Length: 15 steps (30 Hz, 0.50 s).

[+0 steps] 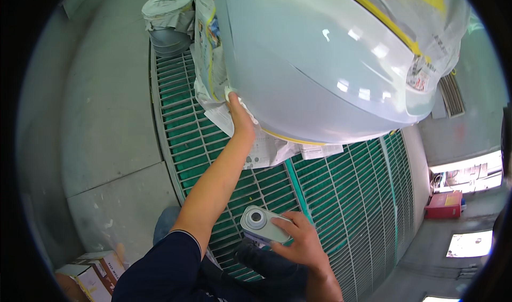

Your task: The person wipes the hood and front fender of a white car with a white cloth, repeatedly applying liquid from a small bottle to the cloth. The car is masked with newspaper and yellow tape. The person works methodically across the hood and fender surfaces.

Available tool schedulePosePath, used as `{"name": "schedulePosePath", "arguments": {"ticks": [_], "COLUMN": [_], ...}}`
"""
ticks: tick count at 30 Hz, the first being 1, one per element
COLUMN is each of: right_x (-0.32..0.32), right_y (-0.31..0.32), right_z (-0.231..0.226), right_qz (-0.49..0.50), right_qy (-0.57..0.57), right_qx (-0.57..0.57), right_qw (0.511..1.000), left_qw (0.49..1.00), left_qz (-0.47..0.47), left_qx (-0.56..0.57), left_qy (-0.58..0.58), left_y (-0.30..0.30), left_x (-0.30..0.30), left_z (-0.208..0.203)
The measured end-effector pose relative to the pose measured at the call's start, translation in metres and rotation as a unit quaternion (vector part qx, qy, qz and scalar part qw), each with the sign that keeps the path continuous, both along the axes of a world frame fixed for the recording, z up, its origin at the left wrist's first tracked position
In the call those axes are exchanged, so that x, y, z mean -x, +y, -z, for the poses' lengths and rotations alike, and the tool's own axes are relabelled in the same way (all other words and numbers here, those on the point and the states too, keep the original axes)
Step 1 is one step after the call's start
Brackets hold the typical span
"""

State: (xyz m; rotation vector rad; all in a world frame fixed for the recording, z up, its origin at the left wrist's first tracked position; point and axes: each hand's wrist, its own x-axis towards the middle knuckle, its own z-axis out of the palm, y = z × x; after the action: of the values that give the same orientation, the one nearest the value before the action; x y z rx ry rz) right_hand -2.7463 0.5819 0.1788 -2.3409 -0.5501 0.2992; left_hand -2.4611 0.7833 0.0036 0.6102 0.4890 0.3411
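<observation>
A large glossy pale-grey body panel (288, 51), looking like part of a vehicle, fills the upper middle. My left hand (241, 119) reaches up to its lower left edge, closed around a crumpled white cloth (250, 114); most of its fingers are hidden. Nearer to me, my right hand (301, 242) grips a rectangular metal tin (276, 228) with a round spout on top. The tin stays above the floor grating, tilted a little. Masking paper (266, 151) hangs below the panel, bordered by yellow tape (293, 138).
Metal grating (352, 195) over green matting covers the floor. A paper-wrapped round container (169, 27) stands at the far left. Cardboard boxes (98, 272) lie at the lower left. Against the right wall is a red box (444, 205). Plastic sheeting (442, 30) covers the upper right.
</observation>
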Motion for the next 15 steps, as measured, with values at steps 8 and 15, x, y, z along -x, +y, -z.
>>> {"name": "schedulePosePath", "arguments": {"ticks": [8,15], "right_x": [0.004,0.007], "right_y": [-0.01,-0.019], "right_z": [-0.002,0.004], "right_qz": [0.005,0.026], "right_qy": [-0.009,-0.009], "right_qx": [0.005,0.0], "right_qw": [1.0,1.0], "left_qw": [0.979,0.98], "left_qz": [0.055,0.076], "left_qx": [0.194,0.183], "left_qy": [0.006,0.029], "left_y": [-0.02,-0.037], "left_x": [0.015,0.034], "left_z": [0.008,-0.04]}}
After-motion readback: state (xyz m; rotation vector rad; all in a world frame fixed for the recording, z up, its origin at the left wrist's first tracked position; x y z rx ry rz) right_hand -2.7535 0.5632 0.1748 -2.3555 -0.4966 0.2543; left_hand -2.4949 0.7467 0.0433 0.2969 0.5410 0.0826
